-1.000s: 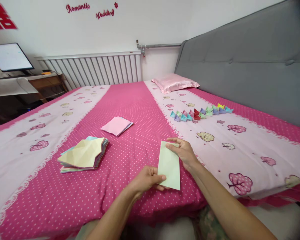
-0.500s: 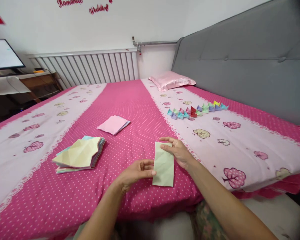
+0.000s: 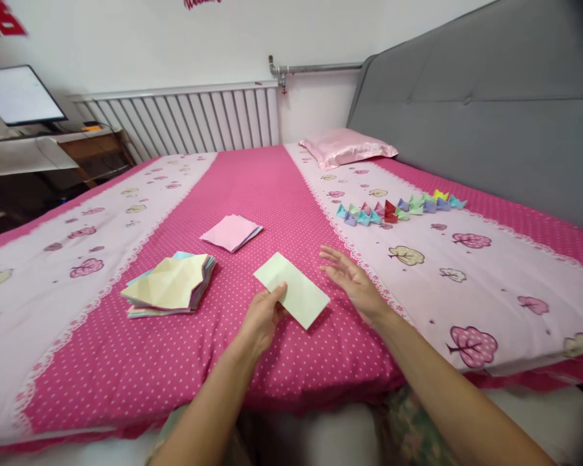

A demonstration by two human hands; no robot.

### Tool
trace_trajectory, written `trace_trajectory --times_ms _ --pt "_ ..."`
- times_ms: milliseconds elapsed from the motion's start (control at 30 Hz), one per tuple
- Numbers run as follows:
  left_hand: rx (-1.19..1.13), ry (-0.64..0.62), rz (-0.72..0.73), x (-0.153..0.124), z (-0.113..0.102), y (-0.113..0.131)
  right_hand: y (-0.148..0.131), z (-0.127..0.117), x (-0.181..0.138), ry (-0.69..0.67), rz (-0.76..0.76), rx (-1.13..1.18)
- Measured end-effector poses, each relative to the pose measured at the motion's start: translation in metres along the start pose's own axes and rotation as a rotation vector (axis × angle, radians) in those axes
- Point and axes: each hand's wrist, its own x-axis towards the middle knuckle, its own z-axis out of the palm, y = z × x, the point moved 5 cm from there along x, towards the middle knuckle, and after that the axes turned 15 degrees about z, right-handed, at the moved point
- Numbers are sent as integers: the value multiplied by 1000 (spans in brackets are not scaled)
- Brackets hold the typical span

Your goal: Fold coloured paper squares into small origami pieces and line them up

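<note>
Hands work near the front edge of the pink dotted bed (image 3: 282, 188). Our left hand (image 3: 262, 317) pinches the folded pale green paper rectangle (image 3: 296, 299) by its near side. Our right hand (image 3: 352, 281) is spread loose just beside it, not touching. To the left we see the creased coloured paper stack (image 3: 170, 291), beyond it the pink paper squares (image 3: 230, 232), and far right the row of small folded paper shapes (image 3: 398, 208).

One sheet (image 3: 294, 296) — two stacks (image 3: 170, 291) (image 3: 230, 232) — two hands (image 3: 261, 317) (image 3: 354, 286)
</note>
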Motion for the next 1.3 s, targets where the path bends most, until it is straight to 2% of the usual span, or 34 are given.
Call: trace_trajectory --times_ms 67,133,233,333,600,800,1067,1300 --pt "-102 80 75 4 -5 8 -4 0 -4 -13 -93 -119" --pt "-178 102 107 6 -6 11 -6 5 -9 -38 -194 -266" --pt "-223 87 107 4 -5 12 -3 14 -13 -58 -259 -408" --pt "-236 55 81 1 -1 9 -1 18 -13 -37 -304 -445" --pt "-332 -113 46 -5 15 4 0 14 -8 -25 -316 -380" --pt "-299 -162 10 -7 15 2 -1 12 -6 -31 -297 -283" --pt "-207 -268 89 -12 20 3 0 17 -8 -41 -250 -248" --pt "-100 -197 134 -7 15 -5 -1 26 -15 -35 -243 -195"
